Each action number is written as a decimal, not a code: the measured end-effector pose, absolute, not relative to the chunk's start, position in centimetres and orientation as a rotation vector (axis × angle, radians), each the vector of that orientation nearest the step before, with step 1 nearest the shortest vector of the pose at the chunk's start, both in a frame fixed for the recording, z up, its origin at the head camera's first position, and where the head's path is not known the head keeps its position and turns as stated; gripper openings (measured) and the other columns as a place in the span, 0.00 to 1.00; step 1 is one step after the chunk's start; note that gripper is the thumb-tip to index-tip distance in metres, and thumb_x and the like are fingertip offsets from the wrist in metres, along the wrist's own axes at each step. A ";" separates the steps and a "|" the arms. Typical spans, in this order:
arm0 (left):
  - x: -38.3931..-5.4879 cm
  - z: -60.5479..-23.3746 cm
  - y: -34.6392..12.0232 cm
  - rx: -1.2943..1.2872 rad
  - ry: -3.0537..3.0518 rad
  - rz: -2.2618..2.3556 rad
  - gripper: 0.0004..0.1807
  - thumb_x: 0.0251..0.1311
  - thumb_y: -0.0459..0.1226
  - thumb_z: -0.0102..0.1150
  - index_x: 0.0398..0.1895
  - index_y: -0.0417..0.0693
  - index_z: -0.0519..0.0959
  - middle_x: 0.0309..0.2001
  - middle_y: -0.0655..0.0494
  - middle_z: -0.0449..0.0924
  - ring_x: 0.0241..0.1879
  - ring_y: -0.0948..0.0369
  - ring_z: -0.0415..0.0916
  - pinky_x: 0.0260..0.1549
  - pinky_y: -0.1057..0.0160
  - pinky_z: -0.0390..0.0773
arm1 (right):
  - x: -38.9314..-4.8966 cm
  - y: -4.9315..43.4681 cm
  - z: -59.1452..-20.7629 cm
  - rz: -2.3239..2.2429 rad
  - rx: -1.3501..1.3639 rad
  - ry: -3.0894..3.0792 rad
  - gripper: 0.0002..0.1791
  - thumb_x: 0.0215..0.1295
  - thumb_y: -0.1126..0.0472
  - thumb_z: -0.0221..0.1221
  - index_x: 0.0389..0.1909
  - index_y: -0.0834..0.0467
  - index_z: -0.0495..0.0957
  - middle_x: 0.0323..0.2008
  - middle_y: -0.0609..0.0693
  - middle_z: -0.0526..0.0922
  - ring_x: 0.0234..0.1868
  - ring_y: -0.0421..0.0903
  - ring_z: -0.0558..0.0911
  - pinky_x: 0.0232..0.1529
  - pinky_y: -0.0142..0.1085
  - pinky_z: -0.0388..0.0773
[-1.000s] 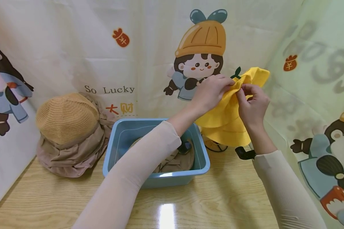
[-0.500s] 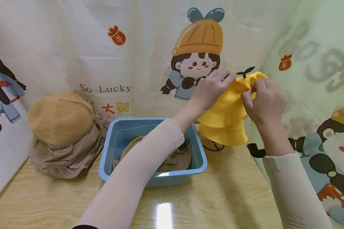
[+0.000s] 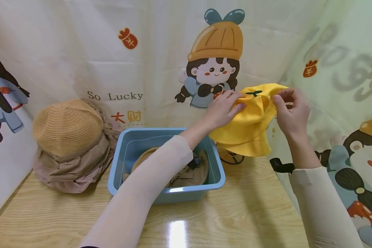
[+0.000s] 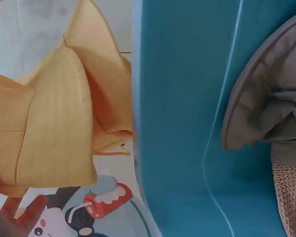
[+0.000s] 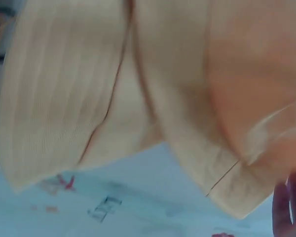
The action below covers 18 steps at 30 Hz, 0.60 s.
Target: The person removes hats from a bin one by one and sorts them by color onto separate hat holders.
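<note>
A yellow bucket hat [image 3: 243, 125] with a small green sprout [image 3: 254, 93] on its crown is held up behind the right end of the blue tub. My left hand [image 3: 224, 109] pinches a fold at the left of the crown between thumb and fingers. On the opposite side, my right hand [image 3: 294, 112] pinches the yellow fabric with thumb and forefinger. The hat's stitched brim [image 4: 59, 128] hangs beside the tub in the left wrist view. Its pale, blurred cloth [image 5: 64, 89] fills much of the right wrist view.
The blue tub [image 3: 167, 198] holds a grey-brown hat [image 3: 189, 175] with a woven crown. A stack of tan and brown hats [image 3: 69, 131] stands at the left. Behind the yellow hat, a round wire base [image 3: 232, 158] shows on the wooden table [image 3: 229, 220]. Printed curtains [image 3: 111, 34] close off the back and sides.
The right hand has moved to the right, and the raised right side of the yellow hat has come down. The sprout has dropped lower as the crown tipped toward me.
</note>
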<state>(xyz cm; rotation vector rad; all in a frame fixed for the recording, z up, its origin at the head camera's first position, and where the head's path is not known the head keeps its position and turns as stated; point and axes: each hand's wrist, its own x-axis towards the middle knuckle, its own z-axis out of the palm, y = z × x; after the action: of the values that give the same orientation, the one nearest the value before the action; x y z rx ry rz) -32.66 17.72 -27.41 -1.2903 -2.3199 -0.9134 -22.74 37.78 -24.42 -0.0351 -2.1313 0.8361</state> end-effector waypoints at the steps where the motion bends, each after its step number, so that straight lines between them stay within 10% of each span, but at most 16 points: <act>1: -32.7 -27.4 17.7 -1.283 -2.306 -0.929 0.22 0.76 0.51 0.45 0.67 0.58 0.72 0.62 0.57 0.73 0.60 0.60 0.71 0.59 0.63 0.70 | -23.1 38.2 -24.4 0.788 -0.031 -2.092 0.13 0.67 0.53 0.59 0.46 0.56 0.83 0.38 0.38 0.76 0.42 0.35 0.74 0.40 0.25 0.70; 5: -32.9 -27.3 18.0 -1.221 -2.232 -1.004 0.19 0.76 0.49 0.46 0.62 0.54 0.75 0.57 0.56 0.76 0.55 0.59 0.74 0.55 0.63 0.72 | -24.2 40.0 -24.1 0.571 -0.015 -2.087 0.23 0.67 0.55 0.60 0.63 0.49 0.78 0.55 0.54 0.75 0.59 0.50 0.70 0.59 0.40 0.63; 10: -33.3 -27.0 18.8 -1.033 -2.082 -1.161 0.14 0.74 0.46 0.49 0.53 0.50 0.76 0.53 0.54 0.73 0.53 0.56 0.71 0.54 0.66 0.68 | -24.8 40.9 -23.2 0.527 -0.044 -2.172 0.21 0.73 0.51 0.57 0.57 0.61 0.81 0.64 0.59 0.73 0.67 0.58 0.66 0.69 0.48 0.57; 18: -33.2 -27.4 19.1 -0.810 -2.227 -0.987 0.23 0.72 0.59 0.42 0.65 0.65 0.70 0.65 0.59 0.66 0.62 0.56 0.62 0.57 0.59 0.66 | -23.7 41.7 -24.5 0.541 -0.215 -2.273 0.25 0.75 0.46 0.51 0.51 0.63 0.84 0.48 0.62 0.85 0.48 0.58 0.76 0.49 0.43 0.67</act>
<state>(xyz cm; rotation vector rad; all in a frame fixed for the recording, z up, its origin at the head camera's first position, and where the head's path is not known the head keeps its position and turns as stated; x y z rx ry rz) -33.23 19.10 -27.39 -0.8103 -2.2272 -0.9873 -23.72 41.66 -24.49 -0.2154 -2.2732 0.5410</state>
